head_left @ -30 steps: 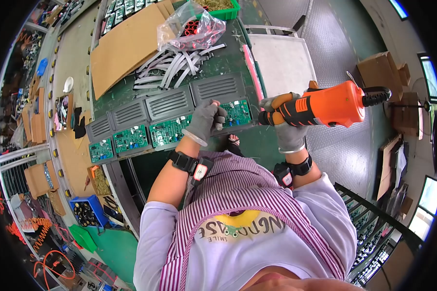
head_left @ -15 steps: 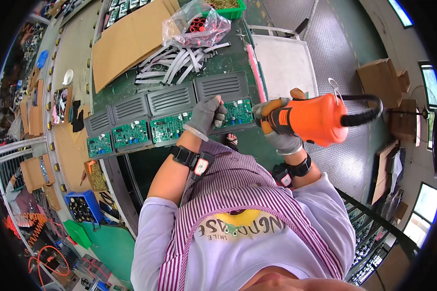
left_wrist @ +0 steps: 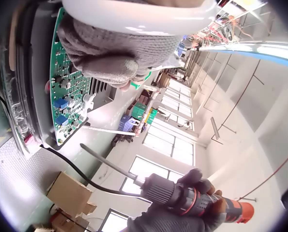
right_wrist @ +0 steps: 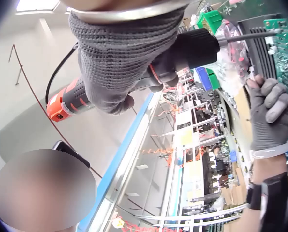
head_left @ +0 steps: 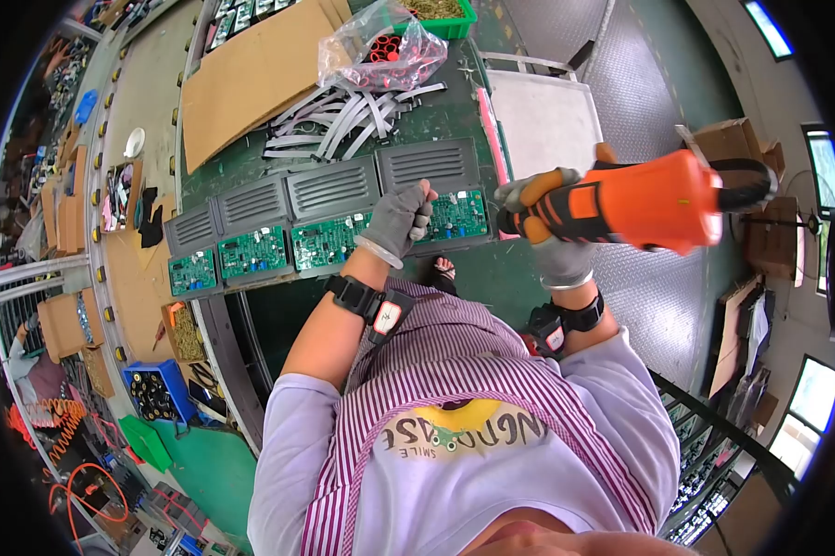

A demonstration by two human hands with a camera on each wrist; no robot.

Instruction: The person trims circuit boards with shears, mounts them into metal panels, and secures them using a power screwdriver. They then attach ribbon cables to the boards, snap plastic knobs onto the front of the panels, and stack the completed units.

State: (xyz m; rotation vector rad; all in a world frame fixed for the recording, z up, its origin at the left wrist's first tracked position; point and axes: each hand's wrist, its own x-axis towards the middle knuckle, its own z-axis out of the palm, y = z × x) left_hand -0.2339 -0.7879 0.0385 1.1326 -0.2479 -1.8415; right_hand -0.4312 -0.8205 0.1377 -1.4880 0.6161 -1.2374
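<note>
My gloved right hand (head_left: 564,258) grips an orange and black electric screwdriver (head_left: 654,204) by its front part. Its long thin bit (left_wrist: 106,162) points toward the rightmost green circuit board (head_left: 462,215), and in the right wrist view the tip overlaps that board. The board lies in the lower part of a grey plastic case with a slatted half (head_left: 427,165) behind it. Over the board's left side is my gloved left hand (head_left: 399,222), fingers curled in and bare thumb tip showing; nothing shows in its grasp. More boards (head_left: 331,243) in similar cases line up to the left.
Grey ribbon cables (head_left: 348,120) lie behind the cases, beside a cardboard sheet (head_left: 246,88). A clear bag of red rings (head_left: 385,51) and a green bin (head_left: 450,23) stand farther back. A pale cart top (head_left: 547,120) adjoins the table's right edge. The screwdriver's black cord (head_left: 746,185) loops behind it.
The screwdriver's rear end swung left and toward the camera, then back right. My right hand shifted slightly with it. The left hand stayed by the rightmost board.
</note>
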